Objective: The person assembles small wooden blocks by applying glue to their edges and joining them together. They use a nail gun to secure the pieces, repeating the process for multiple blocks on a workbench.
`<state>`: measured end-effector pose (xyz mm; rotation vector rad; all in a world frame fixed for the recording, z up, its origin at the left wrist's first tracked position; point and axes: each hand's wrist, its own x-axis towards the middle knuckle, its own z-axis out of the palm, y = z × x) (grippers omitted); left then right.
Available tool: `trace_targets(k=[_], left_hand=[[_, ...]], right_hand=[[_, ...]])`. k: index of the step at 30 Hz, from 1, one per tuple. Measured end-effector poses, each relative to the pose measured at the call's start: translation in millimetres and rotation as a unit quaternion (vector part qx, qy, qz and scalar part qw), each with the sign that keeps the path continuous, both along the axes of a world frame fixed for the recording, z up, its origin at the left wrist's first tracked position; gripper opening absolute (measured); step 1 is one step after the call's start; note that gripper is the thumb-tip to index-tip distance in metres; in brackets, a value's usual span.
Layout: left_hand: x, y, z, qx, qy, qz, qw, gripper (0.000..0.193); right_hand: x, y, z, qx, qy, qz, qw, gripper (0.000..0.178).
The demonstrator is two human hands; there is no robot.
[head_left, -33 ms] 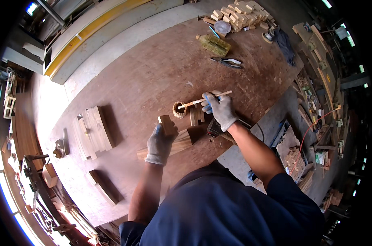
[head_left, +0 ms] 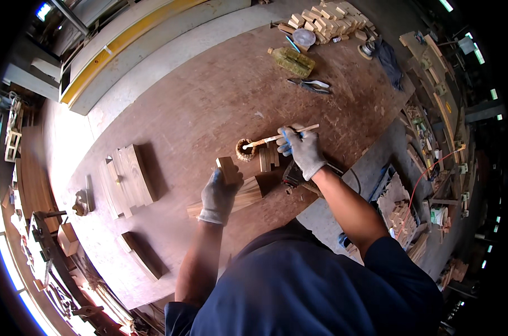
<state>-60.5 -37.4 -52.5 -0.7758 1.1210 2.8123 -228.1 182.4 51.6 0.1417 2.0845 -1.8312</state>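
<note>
The gloved left hand (head_left: 219, 196) has its grip clasped around a wooden block (head_left: 227, 169), raised above the near edge of the surface (head_left: 198, 106). The gloved right hand (head_left: 304, 150) grasps a thin stick (head_left: 273, 137) in its grip, the pale tip at the mouth of a round, crusted cup (head_left: 245, 150), which stands inward from that edge. A notched block (head_left: 268, 158) sits just beside the cup. Joined boards (head_left: 131, 179) lie toward the surface's left edge; piled small blocks (head_left: 332, 22) occupy its far right corner, near a bottle (head_left: 293, 61).
</note>
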Motion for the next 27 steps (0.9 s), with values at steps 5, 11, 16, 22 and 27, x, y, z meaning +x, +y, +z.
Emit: trace_targets(k=[5, 11, 16, 22, 27], left_hand=[[-12.2, 0.4, -5.7, 0.073, -0.024, 0.025, 0.997, 0.053], [-24.0, -1.1, -21.2, -0.075, -0.008, -0.025, 0.997, 0.051], [-24.9, -2.2, -25.7, -0.064, 0.006, -0.041, 0.997, 0.048], [-24.4, -3.6, -23.7, -0.046, 0.027, -0.062, 0.997, 0.047], [-21.1, 1.9, -26.0, -0.125, 0.068, -0.077, 0.987, 0.051]], right_hand=[[-0.3, 20.5, -14.1, -0.071, -0.038, -0.062, 0.995, 0.032], [0.6, 32.0, -33.6, -0.099, -0.102, -0.116, 0.983, 0.034], [5.1, 28.3, -30.3, -0.075, -0.114, -0.121, 0.983, 0.034], [-0.9, 50.8, -35.0, -0.173, -0.198, -0.124, 0.957, 0.037], [9.6, 53.4, -10.9, -0.202, -0.192, -0.066, 0.958, 0.038]])
